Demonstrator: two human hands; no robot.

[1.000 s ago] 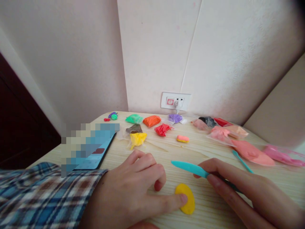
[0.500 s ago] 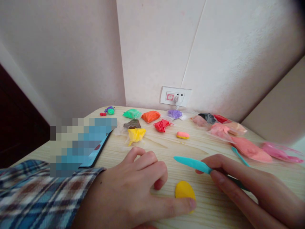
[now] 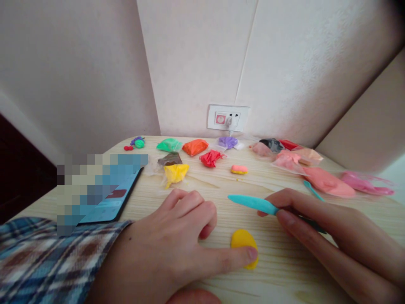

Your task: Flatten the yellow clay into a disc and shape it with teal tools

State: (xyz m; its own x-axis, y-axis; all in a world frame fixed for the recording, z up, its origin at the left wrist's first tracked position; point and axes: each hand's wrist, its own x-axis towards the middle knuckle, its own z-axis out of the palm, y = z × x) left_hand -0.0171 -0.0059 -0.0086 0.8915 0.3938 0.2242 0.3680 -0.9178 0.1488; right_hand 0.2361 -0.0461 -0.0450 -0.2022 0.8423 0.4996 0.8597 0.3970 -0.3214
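On the table lies a flat yellow oval of modelling clay (image 3: 241,239). The outstretched thumb of my left hand (image 3: 177,245) rests on it; the other fingers curl loosely and stay apart from the thumb, touching the tabletop. My right hand (image 3: 325,230) pinches a turquoise clay knife (image 3: 251,202) between thumb and fingers. Its rounded blade points left, above the table and beyond the yellow oval, not touching it. Part of the knife's handle is hidden behind the fingers.
Bags of yellow clay (image 3: 176,173), red clay (image 3: 211,158) and other colours lie behind. A small pink-and-yellow clay piece (image 3: 238,169) sits mid-table. A tablet (image 3: 118,204) lies left, partly blurred out. Pink clay bags (image 3: 329,182) and a turquoise tool (image 3: 313,191) lie right.
The whole view has shifted slightly, so things appear a little higher and further left. Both hands keep nearly the same pose, the thumb still on the yellow clay.
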